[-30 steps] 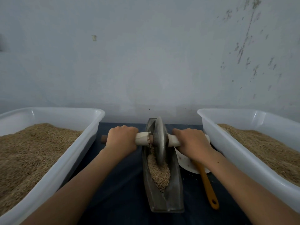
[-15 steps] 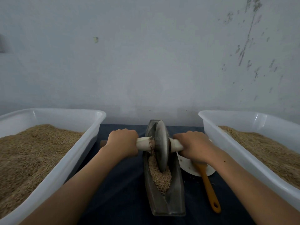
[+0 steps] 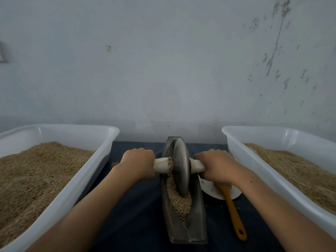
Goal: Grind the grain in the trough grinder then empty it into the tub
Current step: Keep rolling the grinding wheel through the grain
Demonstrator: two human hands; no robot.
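Observation:
A dark metal trough grinder (image 3: 195,226) lies lengthwise on the dark cloth between two tubs. Its grey grinding wheel (image 3: 180,168) stands upright in the trough's middle, edge down in pale grain (image 3: 179,200). A pale axle handle sticks out on both sides. My left hand (image 3: 138,163) is shut on the left end of the handle (image 3: 161,165), and my right hand (image 3: 216,166) is shut on the right end. The left tub (image 3: 76,180) and the right tub (image 3: 258,162) are white plastic, each holding brown grain.
A white dish (image 3: 209,188) lies just right of the trough under my right wrist, with an orange-handled utensil (image 3: 234,215) resting on it and pointing toward me. A pale wall stands close behind the table.
The wheel and both hands have rolled a little toward me along the trough, onto the grain pile. The grips have not changed.

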